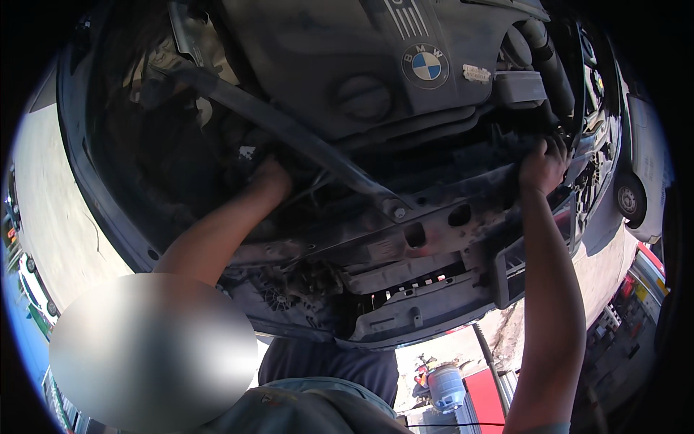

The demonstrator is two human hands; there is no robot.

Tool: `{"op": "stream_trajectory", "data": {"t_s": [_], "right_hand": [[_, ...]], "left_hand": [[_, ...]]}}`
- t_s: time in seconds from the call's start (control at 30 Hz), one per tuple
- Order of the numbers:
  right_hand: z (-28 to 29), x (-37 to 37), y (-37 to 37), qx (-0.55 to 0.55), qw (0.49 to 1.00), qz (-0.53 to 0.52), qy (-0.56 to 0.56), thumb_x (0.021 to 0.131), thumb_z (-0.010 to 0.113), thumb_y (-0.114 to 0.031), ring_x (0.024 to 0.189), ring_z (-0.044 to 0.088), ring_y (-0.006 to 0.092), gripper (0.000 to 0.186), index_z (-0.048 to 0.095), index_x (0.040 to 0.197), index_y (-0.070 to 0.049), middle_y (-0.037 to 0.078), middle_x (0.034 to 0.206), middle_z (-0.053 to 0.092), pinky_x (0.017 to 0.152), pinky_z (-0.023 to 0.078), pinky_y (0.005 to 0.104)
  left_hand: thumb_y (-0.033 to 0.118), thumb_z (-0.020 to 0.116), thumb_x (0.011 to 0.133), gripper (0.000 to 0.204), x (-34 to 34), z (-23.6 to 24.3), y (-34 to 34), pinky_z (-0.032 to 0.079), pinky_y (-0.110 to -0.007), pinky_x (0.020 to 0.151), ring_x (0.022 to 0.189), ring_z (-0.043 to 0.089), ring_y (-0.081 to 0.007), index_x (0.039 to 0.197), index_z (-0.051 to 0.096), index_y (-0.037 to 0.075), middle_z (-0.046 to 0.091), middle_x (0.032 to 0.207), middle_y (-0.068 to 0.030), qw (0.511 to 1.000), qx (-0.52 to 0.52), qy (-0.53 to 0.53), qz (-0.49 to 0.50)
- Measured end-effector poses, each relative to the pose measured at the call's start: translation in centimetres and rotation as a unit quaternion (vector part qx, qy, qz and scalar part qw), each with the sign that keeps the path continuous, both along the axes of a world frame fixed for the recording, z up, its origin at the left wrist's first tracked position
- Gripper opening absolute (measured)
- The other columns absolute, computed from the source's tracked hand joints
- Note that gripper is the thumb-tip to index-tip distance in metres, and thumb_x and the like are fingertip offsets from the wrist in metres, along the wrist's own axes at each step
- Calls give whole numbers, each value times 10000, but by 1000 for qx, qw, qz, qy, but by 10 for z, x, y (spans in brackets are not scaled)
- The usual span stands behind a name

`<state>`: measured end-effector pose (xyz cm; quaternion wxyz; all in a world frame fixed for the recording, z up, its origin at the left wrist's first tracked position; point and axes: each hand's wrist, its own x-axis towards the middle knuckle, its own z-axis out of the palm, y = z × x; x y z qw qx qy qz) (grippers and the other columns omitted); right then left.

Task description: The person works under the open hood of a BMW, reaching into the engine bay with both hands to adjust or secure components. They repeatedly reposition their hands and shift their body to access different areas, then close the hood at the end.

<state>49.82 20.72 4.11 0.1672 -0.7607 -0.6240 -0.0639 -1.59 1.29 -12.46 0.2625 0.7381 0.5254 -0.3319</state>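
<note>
Both of my arms reach into the open engine bay of a car whose front end is stripped of its bumper. My left hand (271, 179) is down in the dark gap beside a diagonal black brace bar (282, 126); its fingers are hidden in shadow among the parts there. At the right end of the metal front crossmember (383, 242), my right hand (546, 168) is closed, fingers bent down over something dark that I cannot make out. Behind the hands lies a large black plastic engine cover (318, 65) with a round badge.
A bolt (400, 213) holds the brace bar to the crossmember. Dark hoses (549, 65) run along the right side. Beyond stands a parked light-coloured vehicle (640, 173). Behind me on the ground is a blue water jug (446, 387). A blurred patch hides the lower left.
</note>
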Motion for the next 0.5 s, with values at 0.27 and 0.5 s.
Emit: {"op": "stream_trajectory", "data": {"t_s": [0.27,0.5], "right_hand": [[0,1,-1,2,1000,-11,-14,947,510,-383,1453,414,360,410,778,1150,-149,24,1435,615,1229,299,468],[-2,-1,-1,-5,1000,-16,-20,943,487,-387,1474,388,379,436,771,1169,-146,42,1456,598,1225,299,475]], "left_hand": [[167,422,1026,560,2,21,1,220,-366,1280,1539,301,-331,1576,400,65,348,1658,-164,992,15,-48,116],[233,441,1020,496,19,44,15,244,-428,1245,1510,382,-311,1474,561,73,464,1598,-144,993,-80,76,30]]}}
